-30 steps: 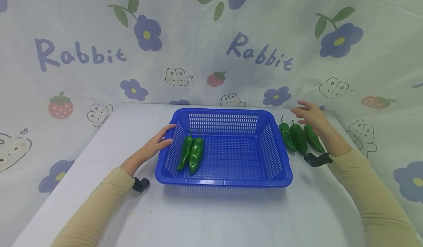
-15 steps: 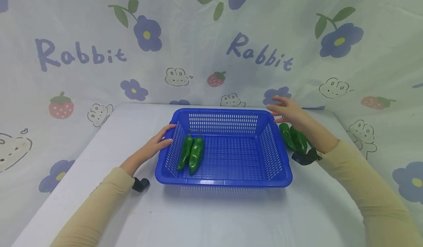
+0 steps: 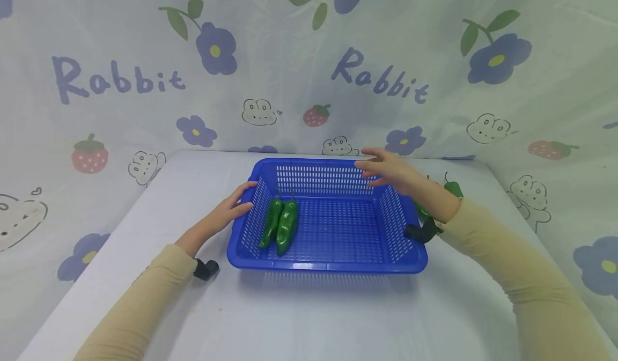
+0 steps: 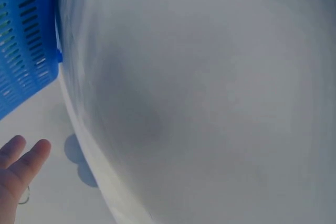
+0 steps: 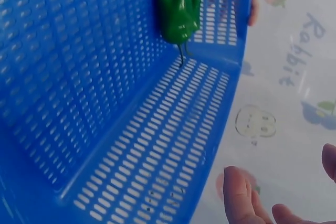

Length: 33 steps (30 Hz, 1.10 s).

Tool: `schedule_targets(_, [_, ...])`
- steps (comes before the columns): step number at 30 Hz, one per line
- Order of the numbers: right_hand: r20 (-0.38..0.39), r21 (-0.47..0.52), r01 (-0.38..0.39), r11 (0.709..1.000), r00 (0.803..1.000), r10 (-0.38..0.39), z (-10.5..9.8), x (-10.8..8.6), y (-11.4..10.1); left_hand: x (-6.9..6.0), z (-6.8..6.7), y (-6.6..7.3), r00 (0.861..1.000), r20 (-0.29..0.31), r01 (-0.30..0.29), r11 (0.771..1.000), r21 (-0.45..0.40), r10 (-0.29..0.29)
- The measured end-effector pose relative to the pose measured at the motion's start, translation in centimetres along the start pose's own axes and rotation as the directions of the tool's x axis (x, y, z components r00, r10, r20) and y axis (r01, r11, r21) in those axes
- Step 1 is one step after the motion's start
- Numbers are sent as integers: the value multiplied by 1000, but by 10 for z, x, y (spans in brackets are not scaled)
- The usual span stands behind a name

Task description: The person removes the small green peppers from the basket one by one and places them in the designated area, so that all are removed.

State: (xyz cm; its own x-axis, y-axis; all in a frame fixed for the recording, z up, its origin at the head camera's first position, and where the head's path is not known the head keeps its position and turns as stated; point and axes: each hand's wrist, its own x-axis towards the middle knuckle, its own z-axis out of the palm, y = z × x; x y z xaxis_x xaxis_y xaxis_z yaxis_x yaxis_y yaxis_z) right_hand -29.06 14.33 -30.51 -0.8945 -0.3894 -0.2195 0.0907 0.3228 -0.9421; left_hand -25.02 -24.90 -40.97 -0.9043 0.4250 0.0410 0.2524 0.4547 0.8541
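Observation:
A blue plastic basket (image 3: 333, 267) stands on the table, with two green peppers (image 3: 287, 227) lying side by side at its left end. My left hand (image 3: 223, 212) rests with its fingers at the basket's left rim. Above the back right corner of the basket hovers my right hand (image 3: 388, 172), fingers loosely spread and holding nothing. Right of the basket, green peppers (image 3: 454, 189) lie on the table, partly hidden behind my right hand and forearm. In the right wrist view, the peppers (image 5: 178, 11) in the basket point their stems toward the slotted wall.
The white table (image 3: 309, 318) extends in front of the basket. Behind it hangs a white curtain (image 3: 280, 44) printed with flowers, strawberries and rabbits. A small black device (image 3: 422, 231) sits at my right wrist, and another black device (image 3: 206, 270) at my left.
My right hand has moved left, from over the peppers on the right to above the basket's back right corner. The left hand, the basket and its peppers have stayed put.

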Motion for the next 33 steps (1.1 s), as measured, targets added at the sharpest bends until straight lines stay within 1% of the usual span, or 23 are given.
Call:
schedule_targets(3, [19,-3,-3,1000,1000,3,11,6,1,0,0,0,1000,-1,-3,1000,-2,3])
schedule_targets(7, [50,18,-11,1000,999,10,26,14,5,1,0,0,1000,2,-7,1000,-1,7])
schedule_targets(15, [71,-32,-68,997,995,71,62,28,14,2,0,-2,1000,8,-17,999,-39,17])
schedule_targets(23, [106,-8,-111,994,988,112,98,43,29,1,0,-1,1000,8,-7,999,-33,7])
schedule_targets(28, [139,15,-142,990,981,139,112,49,36,1,0,-3,1000,5,-5,999,-38,5])
schedule_targets(33, [151,2,-166,986,975,164,122,55,39,1,0,1,1000,10,-8,999,-34,8])
